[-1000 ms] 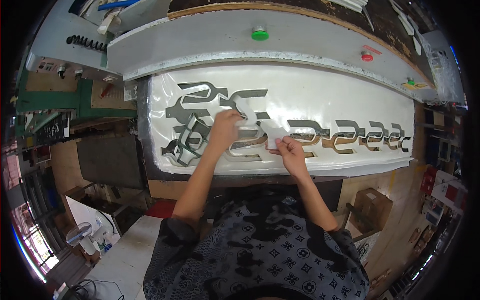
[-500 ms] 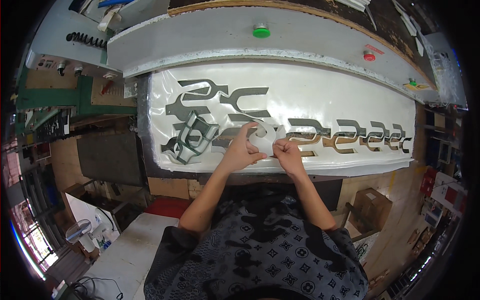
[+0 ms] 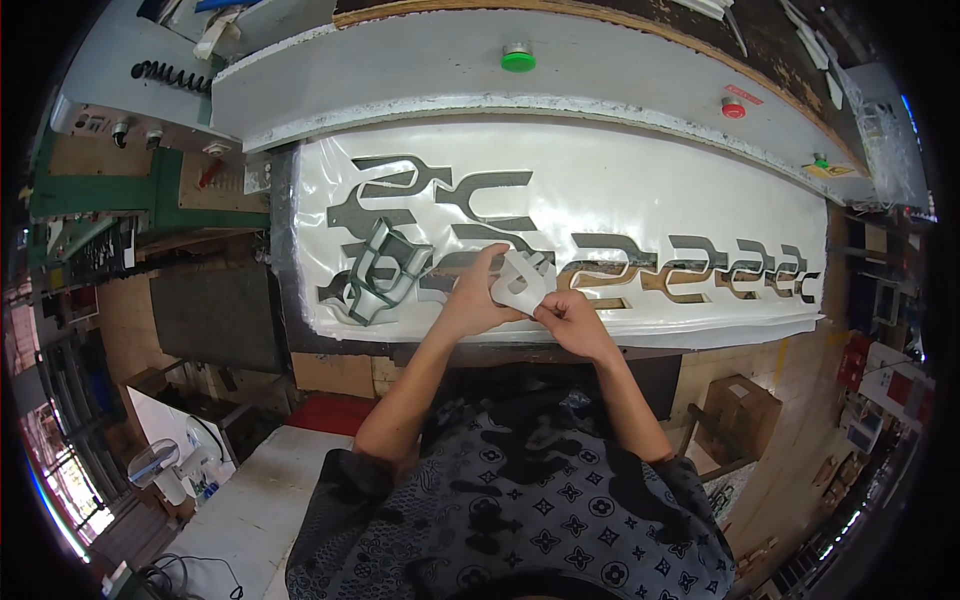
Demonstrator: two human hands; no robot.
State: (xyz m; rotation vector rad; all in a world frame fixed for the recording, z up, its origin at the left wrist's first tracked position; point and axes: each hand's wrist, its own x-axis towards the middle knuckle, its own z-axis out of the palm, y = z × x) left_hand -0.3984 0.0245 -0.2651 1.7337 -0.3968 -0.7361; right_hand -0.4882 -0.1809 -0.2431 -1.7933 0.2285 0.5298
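Note:
Over the front part of a white sheet point(image 3: 640, 180), I hold forked white cut pieces point(image 3: 522, 290) between both hands. They look stacked, with their prongs curling over one another; how many there are I cannot tell. My left hand point(image 3: 472, 302) is closed around their left side, thumb underneath. The right hand point(image 3: 575, 322) pinches the lower right end between thumb and fingers. To the left of my hands, a dark green metal cutting die point(image 3: 384, 272) with curved walls rests on the sheet. Several fork-shaped cutouts run across the sheet, showing a dark or brown surface below.
A grey machine beam point(image 3: 400, 80) spans the far side, carrying a green button point(image 3: 518, 61) and a red button point(image 3: 733, 107). A control box point(image 3: 150, 120) stands at the left. Lower left are a white table point(image 3: 270, 490) and a fan point(image 3: 165, 465); a cardboard box point(image 3: 745, 415) sits lower right.
The white pieces have turned from a curled loop to a flatter crossed shape with prongs showing. My right hand has shifted slightly lower. The die lies as before.

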